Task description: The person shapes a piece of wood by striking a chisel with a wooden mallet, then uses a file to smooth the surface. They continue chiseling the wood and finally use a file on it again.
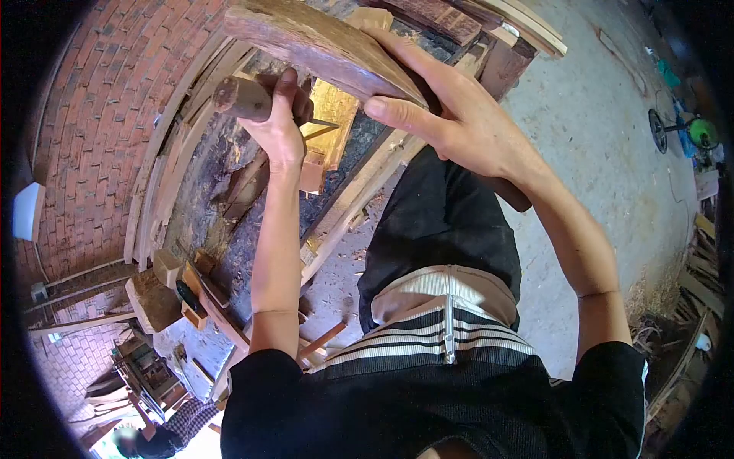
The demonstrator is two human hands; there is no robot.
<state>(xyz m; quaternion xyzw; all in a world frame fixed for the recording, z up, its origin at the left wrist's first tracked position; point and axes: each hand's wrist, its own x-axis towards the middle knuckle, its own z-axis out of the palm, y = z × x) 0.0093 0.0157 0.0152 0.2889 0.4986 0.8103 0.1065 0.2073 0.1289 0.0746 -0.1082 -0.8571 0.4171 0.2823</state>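
Note:
My left hand (281, 134) is closed around the thick wooden handle of a chisel (243, 98). Its narrow dark blade points right, over a pale, brightly lit piece of wood (336, 103) on the bench. My right hand (466, 122) grips a wooden mallet (321, 46), its fingers on the far side and its thumb along the near edge. The mallet's broad, worn head spans the space above the left hand and hides part of the bench. A rounded brown handle end shows below the right wrist.
The rough dark bench (214, 183) has a long timber (359, 180) along its near edge. Boards lean by the brick wall (130, 92). A hand plane (195, 302) and wood blocks (153, 302) lie lower left. Another person (176, 432) is farther off. A green-hubbed wheeled object (699, 134) stands right.

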